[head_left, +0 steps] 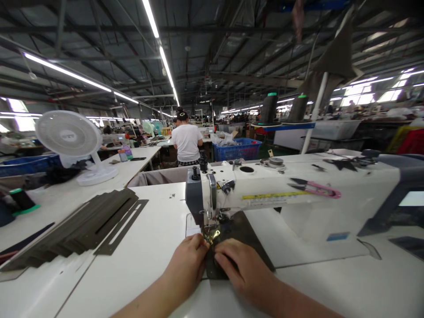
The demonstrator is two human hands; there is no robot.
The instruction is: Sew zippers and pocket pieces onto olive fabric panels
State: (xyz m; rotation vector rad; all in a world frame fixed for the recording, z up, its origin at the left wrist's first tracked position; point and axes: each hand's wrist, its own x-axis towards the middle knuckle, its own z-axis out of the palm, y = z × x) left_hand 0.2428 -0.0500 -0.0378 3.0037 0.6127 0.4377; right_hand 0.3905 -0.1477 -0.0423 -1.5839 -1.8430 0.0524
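A white sewing machine [265,185] stands in front of me, with a dark fabric piece [247,234] lying under its needle area. My left hand [189,260] is at the left edge of the fabric, just below the presser foot, its fingers pressed together; what they pinch is too small to tell. On the fabric, right of the needle area, rests my right hand [240,263], thumb and fingers closed at the fabric's near part. Small shiny metal parts [215,234] show between the fingertips and the needle.
Stacked dark fabric pieces [86,225] lie at the left, beside a slotted strip [124,227]. A white fan [69,134] stands behind them. Pink-handled snips [319,189] lie on the machine arm. Farther back are a person [187,141] and a blue basket [238,150].
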